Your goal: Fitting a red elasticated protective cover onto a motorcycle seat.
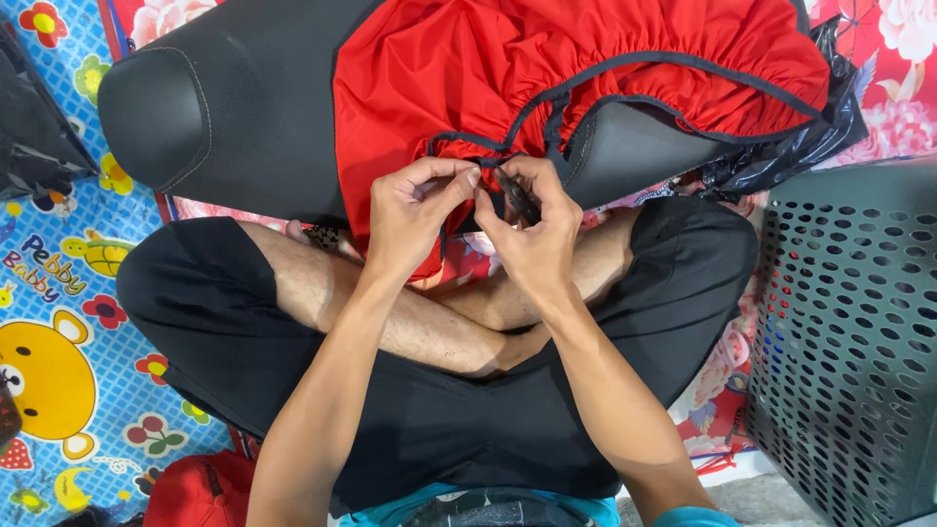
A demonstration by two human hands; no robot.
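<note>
Both hands pinch black drawstring (488, 161) at hem of red cover (547, 68): left hand (415, 210), right hand (532, 229). Cover half over black seat (234, 117); tying looks unfinished, lower seat end bare.

This looks like a home where sewing work is done on the floor: a child's cartoon play mat (59, 322) and a floral sheet (903, 68) cover it, with a grey perforated plastic basket (854, 332) alongside.
</note>
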